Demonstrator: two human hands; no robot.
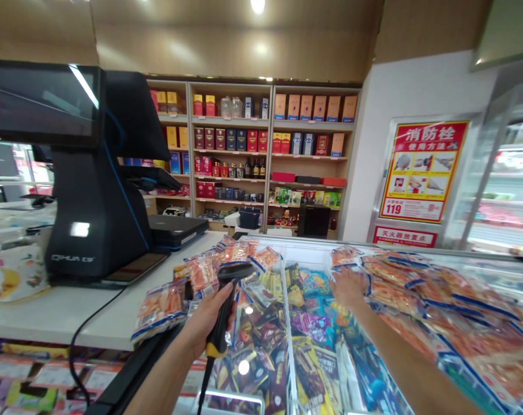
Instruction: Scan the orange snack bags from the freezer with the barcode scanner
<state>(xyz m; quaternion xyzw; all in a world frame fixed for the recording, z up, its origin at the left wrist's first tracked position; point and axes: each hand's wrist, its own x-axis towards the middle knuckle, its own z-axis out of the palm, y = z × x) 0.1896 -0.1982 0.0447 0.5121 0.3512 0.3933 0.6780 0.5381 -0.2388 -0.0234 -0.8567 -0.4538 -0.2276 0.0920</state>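
Note:
My left hand is wrapped around the handle of a black and yellow barcode scanner, its head pointing up and its cable hanging down. Just beyond it lie clear packets of orange-brown food with blue edges, along the counter's border and the freezer glass. My right hand reaches forward over the freezer, fingers apart, at the near side of a similar packet. Its fingertips are somewhat blurred, and I cannot tell how firmly they touch the packet. A large pile of these packets spreads to the right.
A glass-topped freezer holds colourful wrapped ice creams. On the white counter at left stand a black checkout terminal and a white pouch. Shelves of boxes and bottles line the back, beside a fire-hydrant poster.

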